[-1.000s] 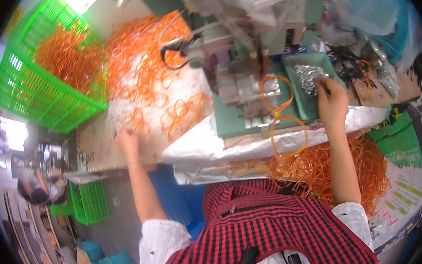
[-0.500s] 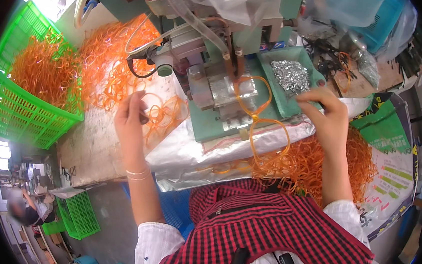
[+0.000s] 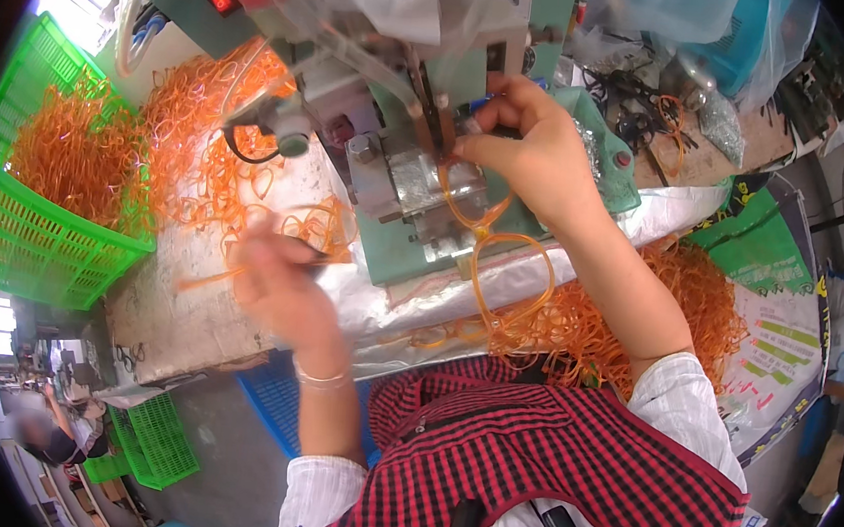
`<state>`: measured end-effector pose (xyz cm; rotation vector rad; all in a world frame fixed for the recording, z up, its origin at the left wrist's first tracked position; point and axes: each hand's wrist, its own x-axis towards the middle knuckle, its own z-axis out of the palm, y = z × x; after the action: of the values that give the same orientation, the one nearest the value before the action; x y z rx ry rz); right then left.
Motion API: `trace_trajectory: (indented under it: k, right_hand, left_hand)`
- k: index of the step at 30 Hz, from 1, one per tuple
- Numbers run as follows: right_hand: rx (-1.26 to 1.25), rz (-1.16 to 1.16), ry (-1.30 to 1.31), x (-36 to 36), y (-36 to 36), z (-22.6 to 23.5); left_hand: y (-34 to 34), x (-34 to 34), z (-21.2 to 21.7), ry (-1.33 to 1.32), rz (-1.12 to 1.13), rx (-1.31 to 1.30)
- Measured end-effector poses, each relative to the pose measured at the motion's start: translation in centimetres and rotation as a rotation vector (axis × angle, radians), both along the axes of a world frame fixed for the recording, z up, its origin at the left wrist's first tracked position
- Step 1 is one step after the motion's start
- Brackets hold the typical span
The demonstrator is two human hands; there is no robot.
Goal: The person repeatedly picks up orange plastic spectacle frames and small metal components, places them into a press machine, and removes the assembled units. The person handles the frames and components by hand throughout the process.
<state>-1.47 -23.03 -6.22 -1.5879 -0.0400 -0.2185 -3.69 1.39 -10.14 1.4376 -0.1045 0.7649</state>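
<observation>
My right hand (image 3: 537,158) is closed in a pinch at the working head of a green press machine (image 3: 404,242); whatever its fingertips hold is too small to make out. Below them, a pair of joined orange loops (image 3: 512,271) hangs from the press over its front edge. Low over the table to the left, my left hand (image 3: 285,282) is blurred by motion but closed around an orange band (image 3: 208,279), which trails out to the left. Beside the press, a green tray (image 3: 615,185) of small silvery metal pieces is partly hidden behind my right hand.
Orange bands are heaped on the table (image 3: 175,327), in a green crate (image 3: 43,240) at left, and in a pile (image 3: 587,328) before my apron. Clear tubes hang about the press. Dark tools (image 3: 645,122) lie at the back right. A person (image 3: 51,432) is far off at lower left.
My right hand has moved left from the metal-piece tray to the press head. My left hand has come slightly nearer me, with an orange band now showing in it. The view has shifted slightly.
</observation>
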Motion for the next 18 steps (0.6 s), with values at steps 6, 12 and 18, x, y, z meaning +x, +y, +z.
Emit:
trace_trajectory:
  k: [6, 12, 18]
  right_hand:
    - [0.253, 0.031, -0.025, 0.0, 1.2, -0.3]
    - [0.426, 0.013, -0.047, -0.6, 2.8, 0.2]
    - [0.222, -0.034, -0.134, -3.1, 2.8, 0.3]
  left_hand:
    - [-3.3, 2.8, 10.2, -0.256, -0.065, 0.439]
    - [-3.3, 5.0, 10.3, -0.408, -0.085, 0.365]
    - [-3.2, 1.5, 11.2, -0.118, -0.213, 0.384]
